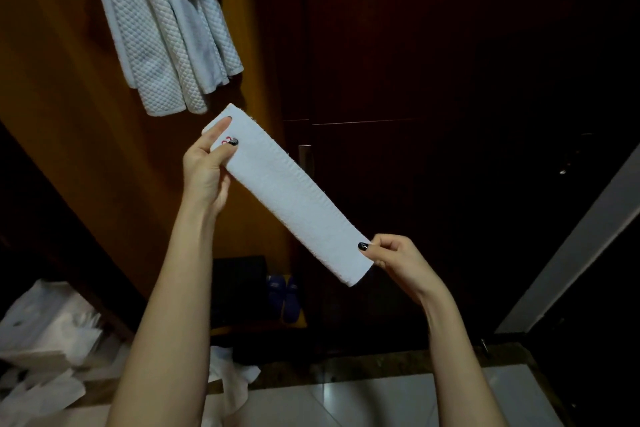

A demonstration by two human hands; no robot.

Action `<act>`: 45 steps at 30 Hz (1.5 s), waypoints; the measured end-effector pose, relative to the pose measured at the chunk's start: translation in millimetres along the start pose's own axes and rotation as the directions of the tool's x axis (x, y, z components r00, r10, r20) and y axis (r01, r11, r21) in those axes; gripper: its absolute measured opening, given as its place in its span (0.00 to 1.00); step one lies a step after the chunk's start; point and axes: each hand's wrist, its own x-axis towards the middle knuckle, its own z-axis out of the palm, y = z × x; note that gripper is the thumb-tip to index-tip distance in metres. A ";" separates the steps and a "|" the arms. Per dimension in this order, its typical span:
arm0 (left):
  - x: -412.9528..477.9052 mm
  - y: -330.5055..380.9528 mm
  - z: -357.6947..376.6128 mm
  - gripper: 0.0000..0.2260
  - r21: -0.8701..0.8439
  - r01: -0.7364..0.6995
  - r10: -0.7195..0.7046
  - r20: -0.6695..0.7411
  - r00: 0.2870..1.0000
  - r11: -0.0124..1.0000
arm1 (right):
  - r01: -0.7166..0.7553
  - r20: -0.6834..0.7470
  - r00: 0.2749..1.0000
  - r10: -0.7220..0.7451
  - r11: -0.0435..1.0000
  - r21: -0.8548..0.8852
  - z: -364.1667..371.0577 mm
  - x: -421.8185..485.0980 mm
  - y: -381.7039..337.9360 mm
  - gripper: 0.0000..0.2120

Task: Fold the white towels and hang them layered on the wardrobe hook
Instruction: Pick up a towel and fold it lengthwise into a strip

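Two bare forearms [166, 322] rise from the 6 o'clock edge toward the middle of the view. Between them a folded white towel [291, 194], a long narrow strip, is stretched taut in the air, slanting from 10 o'clock down to 4 o'clock.

The left hand [207, 166] pinches the strip's upper end: the thumb presses on the front face and the index finger lies straight along the end edge; the other fingers are hidden behind the cloth. The right hand [398, 260] pinches the lower end, thumb on the front and fingers curled behind it.

At 11 o'clock, just above the strip's upper end and apart from it, several hanging towels [166, 28] with a waffle weave overlap against an orange-brown wardrobe panel [69, 97]; their tops run off the upper edge. A metal door handle [304, 156] shows behind the strip on the dark door.

Low down, between the arms, sits a pair of blue slippers [284, 298]. At 8 o'clock lies a crumpled white heap [45, 340], and pale floor tiles [381, 399] fill the 6 o'clock edge.
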 end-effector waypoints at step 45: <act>348.4 281.3 -148.0 0.18 0.300 -0.383 0.361 0.128 0.924 0.874 | 0.691 -0.040 0.720 -0.693 0.721 -0.051 210.8 321.2 -373.5 0.15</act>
